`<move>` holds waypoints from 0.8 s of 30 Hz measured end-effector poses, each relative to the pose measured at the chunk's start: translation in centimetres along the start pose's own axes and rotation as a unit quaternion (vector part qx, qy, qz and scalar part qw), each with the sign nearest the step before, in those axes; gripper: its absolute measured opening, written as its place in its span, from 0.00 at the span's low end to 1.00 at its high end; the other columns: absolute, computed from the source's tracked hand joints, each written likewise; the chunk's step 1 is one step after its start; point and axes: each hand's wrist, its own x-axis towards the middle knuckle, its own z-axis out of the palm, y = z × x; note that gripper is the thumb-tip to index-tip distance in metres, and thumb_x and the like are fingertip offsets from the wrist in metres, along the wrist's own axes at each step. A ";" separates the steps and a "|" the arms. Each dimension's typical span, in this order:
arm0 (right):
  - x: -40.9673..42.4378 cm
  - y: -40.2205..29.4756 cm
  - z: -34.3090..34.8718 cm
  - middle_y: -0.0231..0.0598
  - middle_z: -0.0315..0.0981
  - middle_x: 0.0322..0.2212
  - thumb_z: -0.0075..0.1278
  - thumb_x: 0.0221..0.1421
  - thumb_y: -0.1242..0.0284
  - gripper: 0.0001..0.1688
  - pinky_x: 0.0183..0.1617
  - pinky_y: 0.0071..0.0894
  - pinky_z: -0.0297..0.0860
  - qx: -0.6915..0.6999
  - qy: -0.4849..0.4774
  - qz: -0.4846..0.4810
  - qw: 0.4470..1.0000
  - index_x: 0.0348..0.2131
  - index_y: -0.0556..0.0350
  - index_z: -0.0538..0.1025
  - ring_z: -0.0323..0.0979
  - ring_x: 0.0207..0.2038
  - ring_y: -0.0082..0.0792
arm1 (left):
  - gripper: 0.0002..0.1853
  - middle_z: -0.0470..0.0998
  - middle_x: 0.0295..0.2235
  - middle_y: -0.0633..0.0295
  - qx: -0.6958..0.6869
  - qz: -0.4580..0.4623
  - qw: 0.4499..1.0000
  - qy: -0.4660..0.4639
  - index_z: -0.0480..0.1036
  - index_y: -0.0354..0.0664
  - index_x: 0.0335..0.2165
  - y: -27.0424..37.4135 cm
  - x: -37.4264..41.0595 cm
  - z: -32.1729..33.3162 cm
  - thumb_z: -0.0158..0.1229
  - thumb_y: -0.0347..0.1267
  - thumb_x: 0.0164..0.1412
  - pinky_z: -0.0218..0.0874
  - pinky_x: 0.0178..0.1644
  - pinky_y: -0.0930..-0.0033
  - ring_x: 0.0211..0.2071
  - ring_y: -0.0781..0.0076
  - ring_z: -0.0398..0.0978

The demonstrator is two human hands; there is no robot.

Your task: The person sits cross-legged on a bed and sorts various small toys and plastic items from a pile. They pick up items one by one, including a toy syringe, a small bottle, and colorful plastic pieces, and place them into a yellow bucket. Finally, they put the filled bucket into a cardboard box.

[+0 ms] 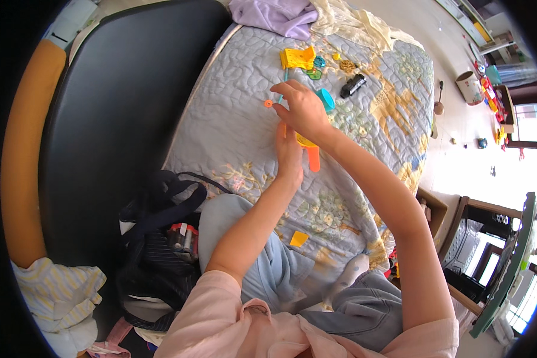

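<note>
My left hand [290, 150] grips a yellow and orange plastic toy part [305, 141], whose orange handle [313, 159] sticks out below. Just above it, my right hand [302, 107] has thumb and index finger apart, with no object visible between them; its other fingers are partly hidden. A small orange plastic ring [268, 104] is beside its thumb tip. A thin teal rod [286, 75] passes behind the index finger. To the right of that hand lies a teal plastic cup-shaped piece [326, 100]. Farther off are a yellow plastic toy part [297, 58] and a black plastic toy part [353, 86].
Small teal, green and yellow pieces [347, 66] lie on the quilted bedcover [232, 89]. A yellow flat piece [299, 239] is near my legs. A black padded surface [116, 112] borders the left, with a dark strapped bag [161, 259]. Lilac cloth [277, 15] lies at the far edge.
</note>
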 end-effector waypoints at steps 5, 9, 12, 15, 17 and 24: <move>2.0 -0.2 2.5 0.39 0.63 0.27 0.46 0.34 0.75 0.15 0.33 0.30 0.62 -0.103 -0.071 0.006 0.992 0.29 0.53 0.67 0.64 0.31 0.36 | 0.17 0.60 0.36 0.67 -0.013 -0.010 1.000 0.011 0.54 0.46 0.42 -0.9 -0.3 0.0 0.38 0.37 0.52 0.54 0.34 0.77 0.35 0.82 0.61; 2.5 0.1 4.2 0.42 0.62 0.27 0.43 0.35 0.77 0.11 0.32 0.31 0.63 -0.173 -0.136 0.001 0.976 0.27 0.54 0.68 0.65 0.31 0.37 | 0.16 0.62 0.34 0.68 -0.063 -0.035 0.997 0.015 0.54 0.46 0.41 -0.4 -0.4 0.1 0.39 0.37 0.52 0.53 0.32 0.80 0.32 0.84 0.61; 2.6 0.2 4.6 0.42 0.62 0.27 0.41 0.36 0.77 0.10 0.30 0.30 0.64 -0.200 -0.140 -0.028 0.969 0.26 0.54 0.68 0.65 0.31 0.36 | 0.16 0.63 0.32 0.69 -0.071 -0.045 0.996 0.011 0.55 0.46 0.40 -0.4 -0.1 -0.2 0.39 0.37 0.52 0.53 0.31 0.81 0.30 0.85 0.61; 2.6 0.1 4.9 0.42 0.62 0.26 0.41 0.35 0.78 0.08 0.29 0.29 0.65 -0.198 -0.138 -0.030 0.970 0.24 0.54 0.68 0.65 0.31 0.36 | 0.15 0.63 0.31 0.70 -0.081 -0.053 0.995 0.022 0.55 0.46 0.40 -0.5 0.0 -0.3 0.39 0.37 0.52 0.52 0.30 0.81 0.28 0.86 0.61; 2.6 0.0 4.9 0.42 0.62 0.26 0.41 0.35 0.78 0.08 0.29 0.30 0.65 -0.193 -0.140 -0.021 0.971 0.23 0.55 0.68 0.65 0.30 0.37 | 0.15 0.63 0.31 0.70 -0.088 -0.060 0.994 0.032 0.55 0.46 0.39 -0.2 -0.1 -0.2 0.40 0.37 0.52 0.52 0.30 0.81 0.28 0.86 0.61; 2.5 0.5 4.7 0.42 0.64 0.24 0.40 0.35 0.79 0.08 0.29 0.31 0.64 -0.162 -0.143 0.001 0.977 0.23 0.55 0.68 0.66 0.29 0.38 | 0.16 0.62 0.34 0.68 -0.077 -0.062 0.995 0.010 0.54 0.46 0.41 -0.5 -0.1 -0.3 0.38 0.37 0.52 0.53 0.34 0.78 0.33 0.83 0.61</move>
